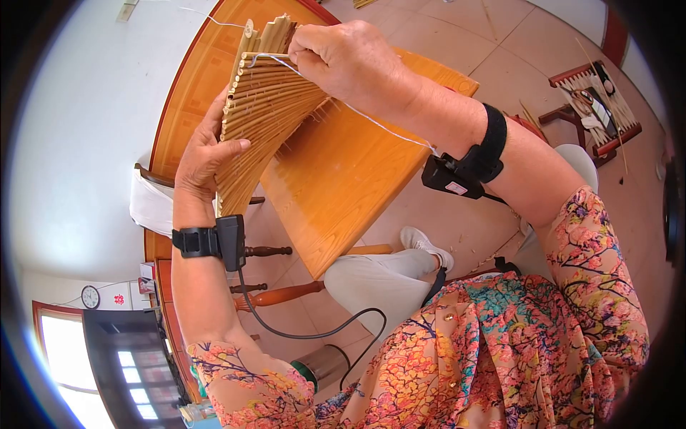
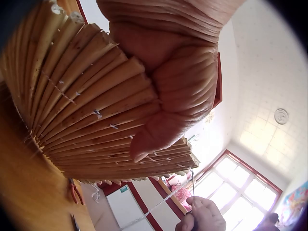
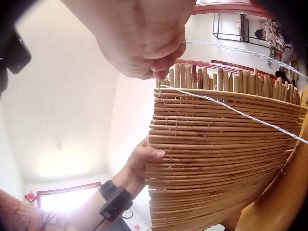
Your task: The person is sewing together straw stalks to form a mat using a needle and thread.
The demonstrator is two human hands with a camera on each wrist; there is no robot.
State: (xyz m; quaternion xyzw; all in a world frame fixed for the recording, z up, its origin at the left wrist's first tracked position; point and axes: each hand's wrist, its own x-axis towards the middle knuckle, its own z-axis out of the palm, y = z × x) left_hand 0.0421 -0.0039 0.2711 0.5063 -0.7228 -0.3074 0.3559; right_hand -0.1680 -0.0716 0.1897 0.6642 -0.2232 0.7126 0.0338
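Note:
A fan-shaped piece of thin tan stalks [image 1: 261, 107], stitched together with thread, stands raised over the wooden table. My left hand [image 1: 207, 154] grips its outer edge, thumb on the near face and the other fingers behind. My right hand [image 1: 343, 61] is at the upper end of the stalks, its fingers curled. In the left wrist view the right hand [image 2: 204, 216] pinches a thin needle-like rod [image 2: 193, 185] whose tip meets the stalk ends. A white-and-blue twisted cord [image 3: 226, 107] runs from the corner of the stalks across their face.
Beneath the stalks is the wooden table [image 1: 336, 193]. A red-handled tool [image 2: 75, 192] and a dark pointed tool [image 2: 75, 222] lie on it. To the right stands a folding stool [image 1: 597, 107] with things on it. A metal bin [image 1: 325, 365] is on the floor.

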